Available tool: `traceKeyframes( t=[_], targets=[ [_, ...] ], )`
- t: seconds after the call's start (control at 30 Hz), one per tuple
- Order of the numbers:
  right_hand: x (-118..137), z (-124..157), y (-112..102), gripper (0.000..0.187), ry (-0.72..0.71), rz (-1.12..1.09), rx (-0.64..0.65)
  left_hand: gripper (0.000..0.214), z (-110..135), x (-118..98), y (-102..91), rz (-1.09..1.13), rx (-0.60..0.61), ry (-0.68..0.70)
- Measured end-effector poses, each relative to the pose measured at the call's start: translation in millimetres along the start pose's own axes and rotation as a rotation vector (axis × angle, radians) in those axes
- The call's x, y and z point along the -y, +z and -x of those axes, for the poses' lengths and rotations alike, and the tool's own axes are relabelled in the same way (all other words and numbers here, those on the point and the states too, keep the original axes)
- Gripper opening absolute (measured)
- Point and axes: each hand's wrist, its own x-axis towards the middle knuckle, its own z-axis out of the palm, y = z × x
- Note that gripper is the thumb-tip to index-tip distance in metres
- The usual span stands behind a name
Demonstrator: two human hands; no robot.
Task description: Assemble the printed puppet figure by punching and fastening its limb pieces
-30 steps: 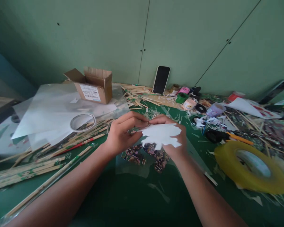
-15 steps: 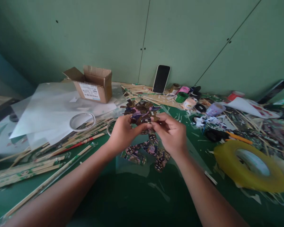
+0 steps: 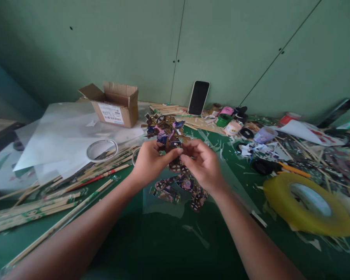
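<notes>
A shadow puppet (image 3: 188, 183) of flat, patterned cut-out pieces, brown, purple and pink, is in front of me. Its lower pieces lie on a clear sheet (image 3: 163, 206) on the green tabletop, while the upper part is raised between my hands. My left hand (image 3: 150, 161) is closed, thumb and fingers pinching the puppet's middle from the left. Close beside it, my right hand (image 3: 204, 165) pinches the same middle area from the right. The fingertips nearly meet and partly hide what lies between them.
An open cardboard box (image 3: 116, 105) stands at the back left beside white sheets (image 3: 61, 128). Bundled sticks (image 3: 32, 212) and a tape ring (image 3: 102, 151) lie at left. A phone (image 3: 198, 98) leans on the wall. At right are small paint jars (image 3: 233, 127), scraps and a large yellow tape roll (image 3: 280, 198).
Both hands have shifted slightly left with the puppet's upper part, which now tilts further left and shows more of its pink and blue pieces. The lower pieces stay put.
</notes>
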Motion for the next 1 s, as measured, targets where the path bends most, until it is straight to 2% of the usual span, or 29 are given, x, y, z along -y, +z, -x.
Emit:
traceKeyframes(
  t=[0.1, 0.23, 0.33, 0.5, 0.6, 0.77, 0.9, 1.0],
  targets=[
    [0, 0, 4, 0.014, 0.047, -0.008, 0.055, 0.025, 1, -1, -0.8, 0.081, -0.025, 0.018],
    [2, -2, 6, 0.017, 0.073, -0.007, 0.02, 0.022, 1, -3, -0.3, 0.143, -0.029, 0.062],
    [3, -4, 3, 0.02, 0.115, -0.031, -0.007, 0.026, 0, -3, -0.1, 0.106, -0.04, 0.036],
    [-1, -6, -1, 0.021, 0.193, -0.063, -0.08, 0.036, -2, 0, 0.7, 0.043, 0.039, -0.056],
    [-4, -7, -3, 0.021, 0.209, -0.048, -0.105, 0.031, -4, 3, 1.4, 0.063, 0.023, -0.104],
    [-4, -9, -4, 0.024, 0.263, -0.072, -0.034, 0.022, -5, 6, 0.2, 0.118, 0.032, -0.105],
    [-4, -9, -6, 0.03, 0.288, -0.109, -0.039, 0.024, -4, 5, 1.3, 0.034, 0.12, -0.121],
    [-4, -8, -9, 0.035, 0.389, -0.075, -0.044, 0.02, -4, 5, 3.9, 0.01, 0.126, -0.095]
  ],
)
